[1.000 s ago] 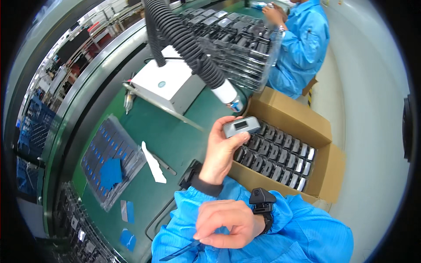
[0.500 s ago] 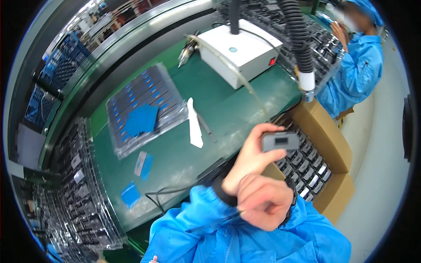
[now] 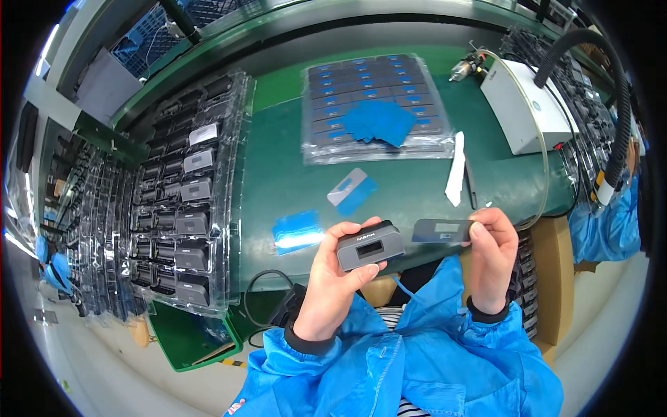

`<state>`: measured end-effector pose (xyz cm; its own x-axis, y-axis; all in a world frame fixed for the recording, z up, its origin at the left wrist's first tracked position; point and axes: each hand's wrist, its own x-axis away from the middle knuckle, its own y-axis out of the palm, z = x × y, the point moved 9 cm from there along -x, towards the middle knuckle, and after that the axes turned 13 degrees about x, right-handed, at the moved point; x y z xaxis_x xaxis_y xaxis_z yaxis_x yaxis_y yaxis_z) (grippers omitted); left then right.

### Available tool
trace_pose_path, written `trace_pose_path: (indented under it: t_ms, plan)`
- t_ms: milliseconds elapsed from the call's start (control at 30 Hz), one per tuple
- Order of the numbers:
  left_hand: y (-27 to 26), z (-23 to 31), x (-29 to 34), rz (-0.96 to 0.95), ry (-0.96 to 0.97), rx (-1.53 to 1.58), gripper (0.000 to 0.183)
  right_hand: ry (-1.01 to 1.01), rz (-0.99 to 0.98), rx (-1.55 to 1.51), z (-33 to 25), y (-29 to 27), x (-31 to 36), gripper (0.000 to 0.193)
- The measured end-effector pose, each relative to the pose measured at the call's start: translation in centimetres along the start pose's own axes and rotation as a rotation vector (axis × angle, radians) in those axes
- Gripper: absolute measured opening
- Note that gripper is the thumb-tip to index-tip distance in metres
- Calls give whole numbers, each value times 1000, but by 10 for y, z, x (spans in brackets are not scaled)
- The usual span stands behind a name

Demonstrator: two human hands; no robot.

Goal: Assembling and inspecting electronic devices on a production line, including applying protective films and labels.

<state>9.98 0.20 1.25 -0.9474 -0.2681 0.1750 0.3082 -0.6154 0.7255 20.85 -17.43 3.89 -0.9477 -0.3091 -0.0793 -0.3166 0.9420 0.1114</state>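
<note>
My left hand (image 3: 335,281) grips a grey device housing (image 3: 370,246) with a dark rectangular window, fingers behind and thumb at its lower edge. Close beside it, my right hand (image 3: 495,251) pinches one end of a thin grey panel (image 3: 440,231) with a small light window. The panel and the housing are apart, both held above the front edge of the green table (image 3: 271,201). Beyond them lie a light grey panel piece (image 3: 347,186) partly over a blue film, and another shiny blue film sheet (image 3: 297,232).
A plastic-wrapped tray of dark panels (image 3: 326,104) bears a pile of blue films (image 3: 381,124). White cloth (image 3: 456,170) and a dark pen-like tool (image 3: 472,184) lie nearby. Housings fill a clear tray (image 3: 233,167) at left. A white machine (image 3: 517,104), black hose (image 3: 622,90) and cardboard box (image 3: 558,285) stand right.
The view has turned left. My left hand has brought the housing from above the cardboard box to the table's front edge. My right hand, earlier blurred near my left wrist, now holds the thin panel.
</note>
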Motion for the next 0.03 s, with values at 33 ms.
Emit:
trace_pose_path:
  t_ms: [33]
  plan:
    - [-5, 3, 1, -3, 7, 8, 49, 32, -45, 7, 5, 10, -1, 13]
